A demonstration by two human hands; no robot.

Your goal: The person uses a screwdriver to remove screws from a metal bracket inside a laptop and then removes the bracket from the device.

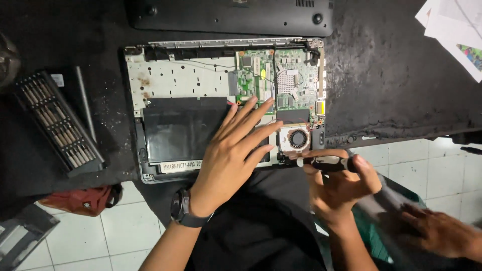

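Wearing black watch (180,206) with round dark face and black strap on wrist of left hand (228,155). Showing bare forearms, no sleeves reaching wrists. Leaving right hand (337,188) unadorned: no ring, no glove, no band. Wearing dark, near-black garment (256,226) over lap, fabric plain, unmarked.

left hand (232,153): covers part of the opened laptop (226,108), hiding the lower middle of its black battery panel (181,128) and the board edge beneath the fingers. right hand (339,185): its grip wraps the screwdriver (326,162), tip too small to tell. removed bottom cover (231,15): cut off by the top edge. papers (454,30): cut off at the upper right corner. another person's hand (442,233): blurred, cut off at the right edge. bit case (57,123): individual bits too small to tell apart.
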